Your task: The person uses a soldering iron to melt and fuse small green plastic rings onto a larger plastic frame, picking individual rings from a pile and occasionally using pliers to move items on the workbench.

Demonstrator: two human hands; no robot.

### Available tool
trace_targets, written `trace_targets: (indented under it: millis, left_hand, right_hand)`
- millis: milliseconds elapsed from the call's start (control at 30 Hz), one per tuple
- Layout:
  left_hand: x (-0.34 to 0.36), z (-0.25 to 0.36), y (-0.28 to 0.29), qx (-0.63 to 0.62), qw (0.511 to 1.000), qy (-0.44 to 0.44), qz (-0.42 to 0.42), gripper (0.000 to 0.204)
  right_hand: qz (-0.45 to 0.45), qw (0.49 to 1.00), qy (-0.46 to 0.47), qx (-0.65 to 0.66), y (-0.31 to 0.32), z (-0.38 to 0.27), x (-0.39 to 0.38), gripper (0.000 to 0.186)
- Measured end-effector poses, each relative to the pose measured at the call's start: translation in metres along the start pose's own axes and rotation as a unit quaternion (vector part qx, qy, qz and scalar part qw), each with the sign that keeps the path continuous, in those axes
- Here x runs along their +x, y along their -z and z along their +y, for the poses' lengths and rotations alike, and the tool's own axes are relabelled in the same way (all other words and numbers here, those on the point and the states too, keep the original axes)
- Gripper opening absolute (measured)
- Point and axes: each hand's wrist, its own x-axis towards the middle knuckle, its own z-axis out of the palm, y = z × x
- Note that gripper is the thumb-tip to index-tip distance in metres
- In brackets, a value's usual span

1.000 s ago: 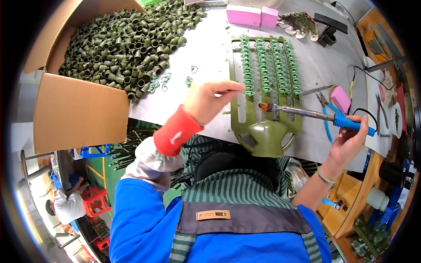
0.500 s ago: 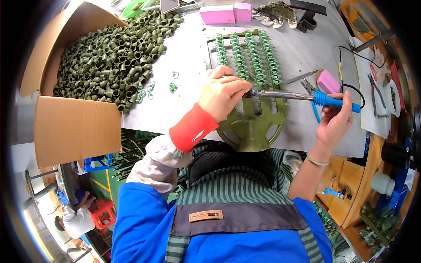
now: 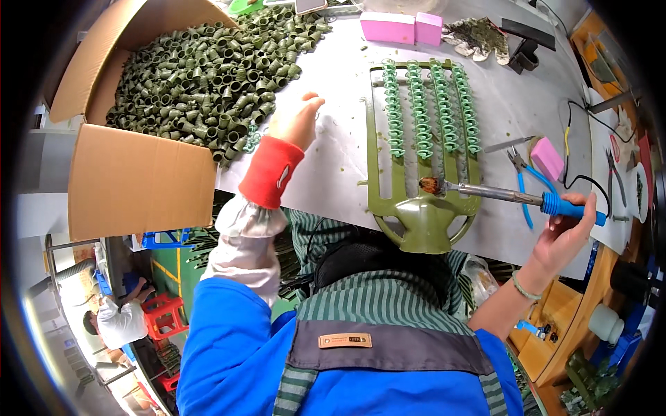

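My left hand [image 3: 295, 119], below a red wristband, is on the white work surface beside the pile of olive green sleeves [image 3: 201, 87], over a few loose light-green rings [image 3: 251, 139]. Its fingers are curled together; what they hold, if anything, is hidden. My right hand [image 3: 563, 232] grips the blue handle of a soldering iron [image 3: 496, 193], whose brown, crusted tip lies over the lower part of an olive plastic frame [image 3: 423, 223]. Four rows of light-green curled pieces [image 3: 420, 107] run along the frame's bars.
A cardboard box [image 3: 139, 184] stands at left. Pink blocks [image 3: 387, 28], a stained glove [image 3: 475, 38] and a black stand [image 3: 527, 48] sit at the back. Blue-handled pliers [image 3: 534, 177], another pink block [image 3: 547, 156] and a cable lie at right. A co-worker [image 3: 118, 319] works lower left.
My left hand has left the frame and moved up and left to the loose rings. My right hand still holds the iron, its tip now slightly lower than half a second ago.
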Motion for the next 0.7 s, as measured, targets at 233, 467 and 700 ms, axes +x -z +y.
trace_targets:
  millis: [233, 467, 700]
  left_hand:
    - [-0.009, -0.022, -0.026, 0.066, 0.997, -0.028, -0.022, 0.023]
    - [0.008, -0.020, -0.013, 0.051, 0.998, -0.025, 0.013, 0.010]
    - [0.006, 0.127, 0.025, -0.319, 0.943, -0.086, 0.023, 0.017]
  right_hand:
    - [-0.016, 1.000, 0.003, 0.006, 0.000, 0.000, 0.001, 0.032]
    - [-0.011, 1.000, 0.017, 0.007, 0.004, -0.003, 0.004, 0.032]
    - [0.008, 0.997, 0.068, -0.017, 0.016, -0.009, 0.012, 0.034]
